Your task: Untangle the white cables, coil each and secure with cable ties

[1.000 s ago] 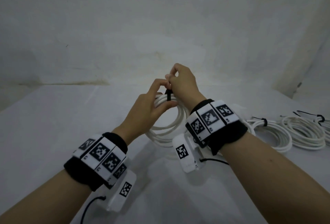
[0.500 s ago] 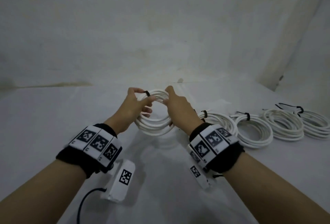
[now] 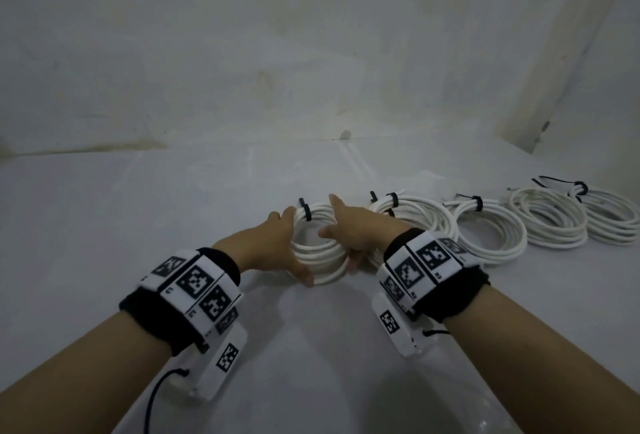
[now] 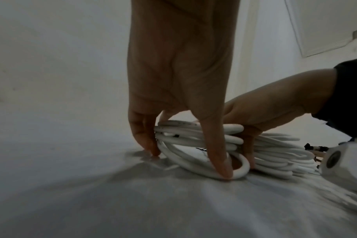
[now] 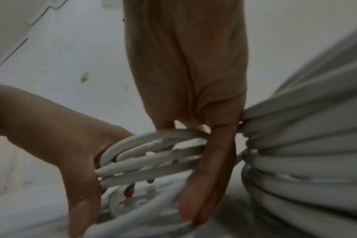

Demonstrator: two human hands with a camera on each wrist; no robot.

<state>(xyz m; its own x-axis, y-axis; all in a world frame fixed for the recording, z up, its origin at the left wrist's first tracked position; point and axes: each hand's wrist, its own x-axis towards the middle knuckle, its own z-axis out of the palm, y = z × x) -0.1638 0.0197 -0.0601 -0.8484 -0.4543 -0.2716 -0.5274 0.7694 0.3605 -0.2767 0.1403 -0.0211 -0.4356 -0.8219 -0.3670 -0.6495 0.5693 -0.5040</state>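
A coiled white cable [image 3: 320, 255] [image 4: 232, 134] [image 5: 153, 162] lies on the white table [image 3: 173, 225], with a black cable tie [image 3: 305, 212] round its far side. My left hand [image 3: 284, 246] [image 4: 185, 159] holds its left side, thumb on the near strands and fingertips down on the table. On the coil's right side my right hand [image 3: 346, 232] [image 5: 204, 161] grips the strands between thumb and fingers. In the right wrist view the fingers behind the strands are mostly hidden.
Several other tied white coils lie in a row to the right, the nearest [image 3: 415, 222] [image 5: 306, 145] touching my right hand, then further ones [image 3: 491, 236] [image 3: 550, 222] out to the far right [image 3: 609, 219]. A wall rises behind the table.
The coil was held up in front of me while my fingers worked at the tie. Both hands have since brought it down onto the table, left of the row of tied coils.
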